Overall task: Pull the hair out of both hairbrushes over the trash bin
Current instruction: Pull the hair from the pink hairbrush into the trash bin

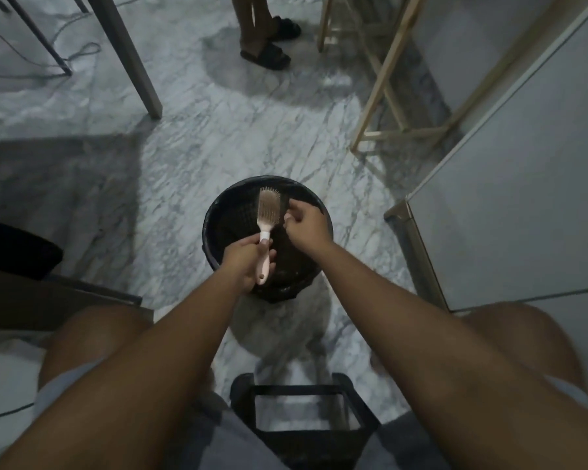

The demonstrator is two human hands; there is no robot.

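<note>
Over the bin (214, 215) | left hand (246, 261) grips brush (269, 208) handle, bristles up | right hand (306, 222) curled just beside bristles, can't tell if it pinches hair | risk: hair could drift past the rim onto the floor (184, 147) if hands stray

both bare forearms reach forward and down. the left hand (246, 262) grips the handle of a pale pink plastic hairbrush (268, 212). the right hand (306, 222) hovers just beside it, fingers curled, tips pinched together; any contents unclear.
</note>
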